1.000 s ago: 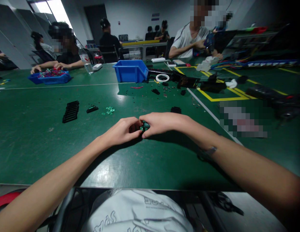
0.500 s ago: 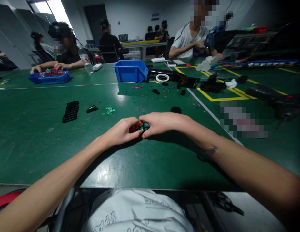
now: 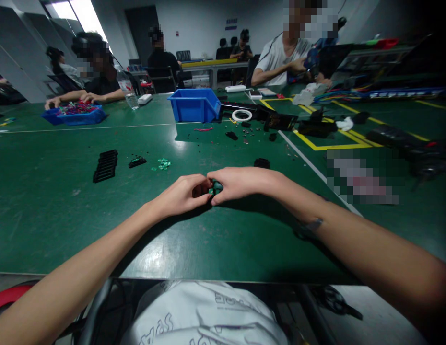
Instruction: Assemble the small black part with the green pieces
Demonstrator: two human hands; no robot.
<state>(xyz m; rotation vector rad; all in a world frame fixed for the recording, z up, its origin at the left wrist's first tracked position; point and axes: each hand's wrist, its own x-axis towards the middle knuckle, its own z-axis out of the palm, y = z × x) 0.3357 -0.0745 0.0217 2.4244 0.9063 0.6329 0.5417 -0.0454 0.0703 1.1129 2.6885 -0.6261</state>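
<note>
Just above the green table my left hand (image 3: 185, 194) and my right hand (image 3: 233, 184) meet at their fingertips, both with curled fingers. Between them show small green pieces (image 3: 213, 190), mostly hidden; my right thumb and fingers close around these. What the left fingertips pinch, if anything, I cannot make out. Past my left hand lies a small pile of shiny green pieces (image 3: 164, 164), beside a small black part (image 3: 137, 162) with green bits on it. A slotted black rack-like part (image 3: 105, 166) lies farther left. Behind my right wrist is another black part (image 3: 262, 163).
A blue bin (image 3: 194, 106) stands ahead, near a white ring (image 3: 241, 115), a black device and scattered small bits. Co-workers sit across the table; one has hands at a blue tray (image 3: 84, 116). A bottle (image 3: 130, 96) stands near it. Cables and black parts occupy the right side.
My hands and the pieces between them hold practically the same place. The co-worker at the back right has shifted the tool in their hands slightly.
</note>
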